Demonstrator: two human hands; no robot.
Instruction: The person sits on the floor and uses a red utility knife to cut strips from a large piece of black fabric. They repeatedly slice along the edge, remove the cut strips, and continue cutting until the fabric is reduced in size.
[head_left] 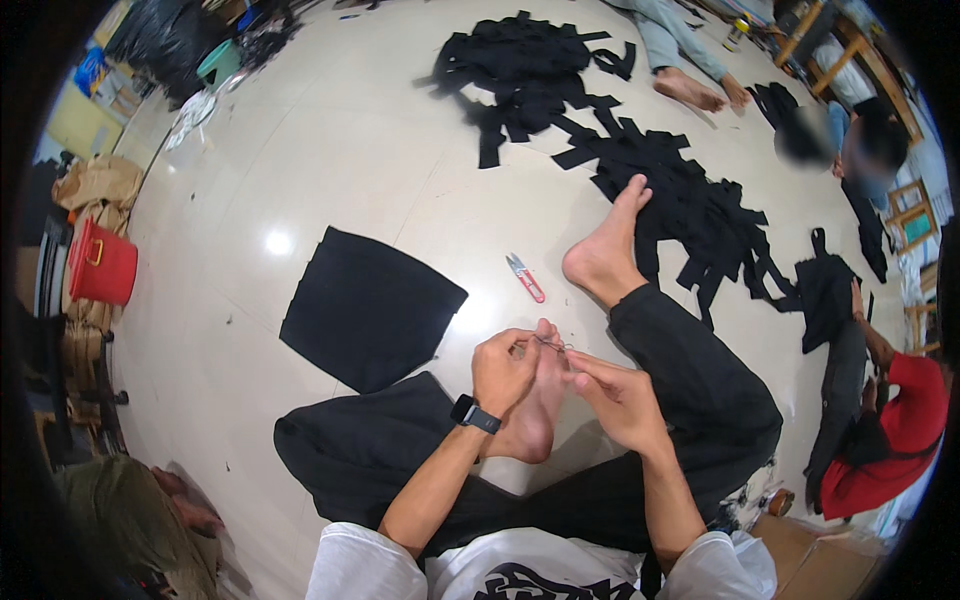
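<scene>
Over my bare foot, my left hand (503,372) and my right hand (620,398) come close together with fingertips pinched. A thin, tangled dark strand (551,344), which looks like thread, runs between them; its exact kind is too small to tell. My left wrist wears a black watch (475,414). Just beyond my hands lie thread snips (525,278) with red handles, blades pointing away. To the left of them a folded black cloth piece (372,308) lies flat on the floor, near my bent left knee.
Heaps of black strapped cloth pieces (690,190) spread across the far and right floor (230,240). People sit nearby: one in a red shirt (890,430) at right, others at far right and lower left. A red bucket (103,265) and brown sacks (98,190) stand at left.
</scene>
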